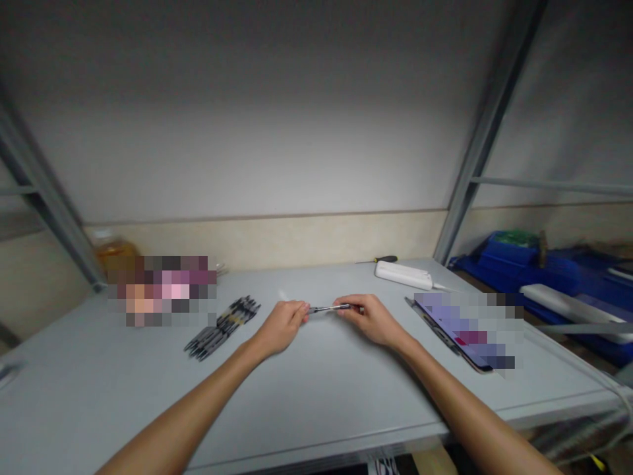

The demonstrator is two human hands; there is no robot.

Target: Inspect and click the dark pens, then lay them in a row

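Both my hands hold one slim pen [327, 308] level above the middle of the grey table [306, 396]. My left hand [283, 324] pinches its left end. My right hand [372, 319] grips its right end, and the fingers hide that end. A row of several dark pens [223, 326] lies on the table to the left of my left hand, apart from it.
A white power strip [403, 274] and a small screwdriver [380, 260] lie at the back right. A blurred flat object [465, 328] sits near the right edge, a blurred patch [163, 290] and an amber bottle [115, 252] at the back left. Metal shelf posts [482, 138] flank the table; blue bins [524, 260] lie right.
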